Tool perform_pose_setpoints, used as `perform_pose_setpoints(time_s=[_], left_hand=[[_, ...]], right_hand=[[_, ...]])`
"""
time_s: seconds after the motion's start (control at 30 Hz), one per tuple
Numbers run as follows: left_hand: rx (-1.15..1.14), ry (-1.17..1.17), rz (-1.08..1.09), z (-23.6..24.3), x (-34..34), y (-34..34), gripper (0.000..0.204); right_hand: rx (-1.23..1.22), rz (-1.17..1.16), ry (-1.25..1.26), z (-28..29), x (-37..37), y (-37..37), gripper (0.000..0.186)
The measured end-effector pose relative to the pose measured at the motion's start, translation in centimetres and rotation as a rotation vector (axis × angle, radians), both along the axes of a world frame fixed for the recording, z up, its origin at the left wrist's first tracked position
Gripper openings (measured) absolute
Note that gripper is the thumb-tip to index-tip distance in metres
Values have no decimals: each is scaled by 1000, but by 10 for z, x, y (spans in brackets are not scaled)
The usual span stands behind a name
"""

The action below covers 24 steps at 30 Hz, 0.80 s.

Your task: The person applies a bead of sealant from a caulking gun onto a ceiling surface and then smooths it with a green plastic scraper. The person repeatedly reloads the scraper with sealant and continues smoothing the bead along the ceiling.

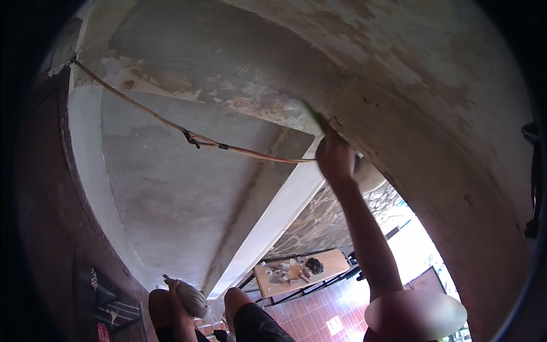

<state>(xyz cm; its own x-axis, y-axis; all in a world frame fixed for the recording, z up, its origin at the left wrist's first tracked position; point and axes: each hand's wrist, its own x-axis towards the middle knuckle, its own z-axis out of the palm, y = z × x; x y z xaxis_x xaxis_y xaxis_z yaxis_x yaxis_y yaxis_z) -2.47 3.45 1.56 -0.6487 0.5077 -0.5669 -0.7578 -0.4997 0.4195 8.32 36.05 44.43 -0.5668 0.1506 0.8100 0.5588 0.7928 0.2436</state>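
My right hand [336, 157] is raised to the patchy plastered surface overhead. It is closed around a thin, flat, greenish tool like a putty knife [312, 113], whose blade is blurred and meets the plaster near a beam corner. Low at the left, by my knees, my left hand [180, 308] grips a soft grey lump [192, 299], perhaps a bag of filler; its twisted end sticks up past the fingers. The plaster [250, 97] around the tool shows pale, flaking patches beside smoother grey areas.
A tan cord [256, 154] with black-taped joints hangs across, passing behind my right hand. Below stands a wooden table [336, 262] with scattered bits and a black plastic bag [314, 265]. Red tiled floor [319, 308] lies under it. Dark woodwork [51, 188] runs along the left.
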Motion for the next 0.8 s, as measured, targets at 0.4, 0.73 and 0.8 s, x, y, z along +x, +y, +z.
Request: perform_pose_setpoints(time_s=[0.4,0.73,0.8], left_hand=[[67,-55,-10,2,-2,8,23],[127,30,-94,11,1,-6,26],[28,20,-124,19,1,-10,26]], right_hand=[[493,-156,29,44,-82,73,68],[-415,277,-7,-47,-14,-23,56],[-915,685,296,-64,5,-63,51]])
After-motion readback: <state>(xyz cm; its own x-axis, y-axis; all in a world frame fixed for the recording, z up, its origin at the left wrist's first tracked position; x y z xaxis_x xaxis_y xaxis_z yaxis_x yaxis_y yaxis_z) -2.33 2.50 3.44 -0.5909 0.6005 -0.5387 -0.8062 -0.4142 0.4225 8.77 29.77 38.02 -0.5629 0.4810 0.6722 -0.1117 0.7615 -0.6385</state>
